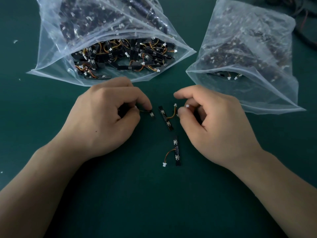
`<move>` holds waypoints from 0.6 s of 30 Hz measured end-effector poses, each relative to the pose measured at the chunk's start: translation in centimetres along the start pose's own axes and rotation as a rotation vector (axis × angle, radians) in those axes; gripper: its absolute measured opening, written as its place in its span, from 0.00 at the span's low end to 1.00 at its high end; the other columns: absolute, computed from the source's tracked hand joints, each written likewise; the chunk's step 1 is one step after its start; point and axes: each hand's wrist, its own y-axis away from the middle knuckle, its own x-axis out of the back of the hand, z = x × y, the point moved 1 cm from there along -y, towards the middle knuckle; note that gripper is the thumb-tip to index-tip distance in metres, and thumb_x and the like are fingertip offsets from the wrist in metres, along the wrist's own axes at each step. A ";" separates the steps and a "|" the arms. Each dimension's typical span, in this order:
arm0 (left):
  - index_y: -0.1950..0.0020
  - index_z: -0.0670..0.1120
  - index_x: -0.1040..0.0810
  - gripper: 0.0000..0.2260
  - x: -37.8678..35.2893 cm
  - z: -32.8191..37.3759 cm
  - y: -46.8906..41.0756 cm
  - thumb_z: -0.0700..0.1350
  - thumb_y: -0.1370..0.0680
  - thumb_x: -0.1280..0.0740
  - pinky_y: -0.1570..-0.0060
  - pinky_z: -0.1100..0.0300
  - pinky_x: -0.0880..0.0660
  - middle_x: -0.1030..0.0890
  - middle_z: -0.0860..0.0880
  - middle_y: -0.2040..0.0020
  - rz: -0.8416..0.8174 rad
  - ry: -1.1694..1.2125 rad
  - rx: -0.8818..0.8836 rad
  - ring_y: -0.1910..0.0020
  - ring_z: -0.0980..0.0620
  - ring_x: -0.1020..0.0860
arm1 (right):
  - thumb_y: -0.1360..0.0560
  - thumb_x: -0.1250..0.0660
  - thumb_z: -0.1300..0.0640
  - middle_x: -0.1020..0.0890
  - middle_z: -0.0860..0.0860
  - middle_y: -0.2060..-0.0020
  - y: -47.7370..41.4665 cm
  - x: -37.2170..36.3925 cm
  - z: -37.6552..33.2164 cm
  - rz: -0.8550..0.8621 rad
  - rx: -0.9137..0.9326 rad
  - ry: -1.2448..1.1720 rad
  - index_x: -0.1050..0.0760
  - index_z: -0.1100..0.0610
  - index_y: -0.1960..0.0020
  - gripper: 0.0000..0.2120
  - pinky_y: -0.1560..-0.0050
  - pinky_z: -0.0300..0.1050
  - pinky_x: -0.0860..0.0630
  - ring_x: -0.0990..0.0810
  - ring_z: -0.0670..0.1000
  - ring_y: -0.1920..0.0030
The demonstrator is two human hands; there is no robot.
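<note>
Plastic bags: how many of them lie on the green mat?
2. The large bag lies beyond the left hand, the smaller bag beyond the right hand. None seems hidden.

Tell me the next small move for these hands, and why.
Likely move the white plug that the right hand pinches across to the white socket on the black strip that the left hand pinches: both hold their parts, apart, with a loose strip on the mat between them.

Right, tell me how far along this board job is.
Early, it seems. The upper board and lower board lie loose on the mat. The left hand pinches a third board, the right hand a white connector. The open bag holds many more.
</note>
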 end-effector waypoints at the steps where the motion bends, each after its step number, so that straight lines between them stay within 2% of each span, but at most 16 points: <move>1: 0.50 0.57 0.15 0.14 0.0 0.0 0.0 0.41 0.27 0.35 0.58 0.47 0.23 0.21 0.56 0.54 0.007 0.017 -0.002 0.57 0.52 0.22 | 0.21 0.33 0.60 0.19 0.41 0.60 0.0 0.1 0.1 0.009 -0.005 -0.038 0.18 0.51 0.39 0.13 0.60 0.47 0.24 0.23 0.41 0.63; 3: 0.48 0.57 0.17 0.15 0.0 -0.1 0.0 0.41 0.29 0.36 0.59 0.49 0.24 0.22 0.58 0.54 0.032 0.031 0.009 0.58 0.53 0.23 | 0.21 0.35 0.65 0.17 0.41 0.57 0.0 0.2 0.2 0.018 -0.014 -0.106 0.18 0.53 0.39 0.15 0.57 0.46 0.22 0.18 0.44 0.58; 6: 0.47 0.56 0.21 0.16 0.1 -0.2 0.0 0.44 0.32 0.38 0.59 0.51 0.25 0.23 0.60 0.54 0.082 0.006 0.050 0.59 0.54 0.25 | 0.25 0.35 0.66 0.17 0.40 0.56 0.0 0.3 0.3 0.002 -0.021 -0.116 0.18 0.52 0.40 0.18 0.58 0.42 0.24 0.19 0.43 0.58; 9: 0.48 0.55 0.22 0.15 -0.1 0.0 0.1 0.45 0.32 0.38 0.59 0.50 0.25 0.23 0.59 0.57 0.075 -0.061 0.072 0.57 0.57 0.25 | 0.27 0.35 0.65 0.25 0.35 0.60 0.0 0.3 0.3 -0.017 0.007 -0.070 0.18 0.51 0.40 0.18 0.56 0.46 0.23 0.21 0.43 0.58; 11: 0.50 0.55 0.22 0.13 -0.1 0.2 0.1 0.45 0.32 0.37 0.59 0.51 0.25 0.23 0.58 0.60 0.077 -0.098 0.090 0.56 0.58 0.25 | 0.27 0.35 0.63 0.26 0.38 0.60 0.0 0.3 0.2 -0.032 0.007 -0.050 0.18 0.50 0.41 0.18 0.58 0.50 0.23 0.22 0.47 0.61; 13: 0.50 0.56 0.21 0.12 -0.1 0.3 0.1 0.45 0.31 0.37 0.59 0.51 0.25 0.24 0.57 0.62 0.077 -0.113 0.100 0.58 0.56 0.26 | 0.27 0.35 0.62 0.24 0.41 0.60 0.0 0.3 0.1 -0.052 0.013 -0.012 0.17 0.49 0.42 0.17 0.62 0.50 0.25 0.25 0.47 0.65; 15: 0.48 0.56 0.20 0.14 0.0 0.5 0.2 0.45 0.30 0.37 0.58 0.50 0.25 0.24 0.57 0.62 0.052 -0.119 0.076 0.58 0.53 0.26 | 0.27 0.34 0.60 0.24 0.43 0.59 0.1 0.3 -0.1 -0.076 0.035 0.048 0.17 0.48 0.42 0.17 0.65 0.47 0.26 0.27 0.45 0.66; 18: 0.37 0.56 0.20 0.19 0.0 1.0 0.3 0.46 0.27 0.37 0.56 0.50 0.24 0.24 0.56 0.59 -0.022 -0.120 -0.003 0.57 0.52 0.25 | 0.27 0.33 0.58 0.24 0.43 0.58 0.1 0.4 -0.2 -0.103 0.058 0.080 0.18 0.47 0.40 0.17 0.65 0.48 0.26 0.27 0.46 0.65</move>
